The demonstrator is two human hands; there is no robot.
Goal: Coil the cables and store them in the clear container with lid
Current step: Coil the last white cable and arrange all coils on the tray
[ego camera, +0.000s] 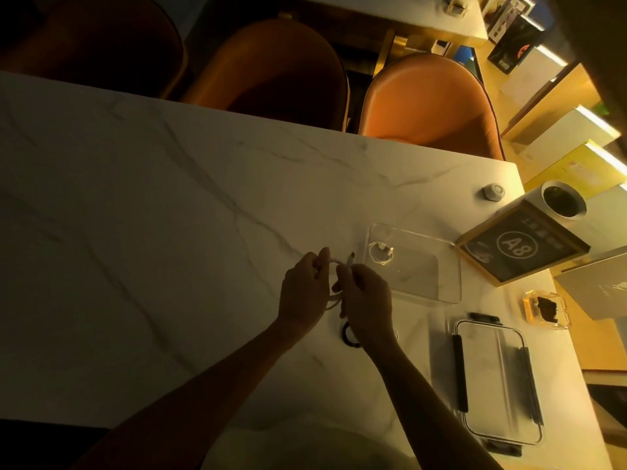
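Overhead, the head view shows both hands over the marble table (169,205), pinching one white cable (334,301) between them: the left hand (303,291) curls round its loop, the right hand (366,300) grips the plug end. Just right of the grip, the clear container (437,262) holds a coiled white cable (381,252). Its lid (492,378) lies nearer and farther right. A black coil (347,334) peeks from under the right wrist.
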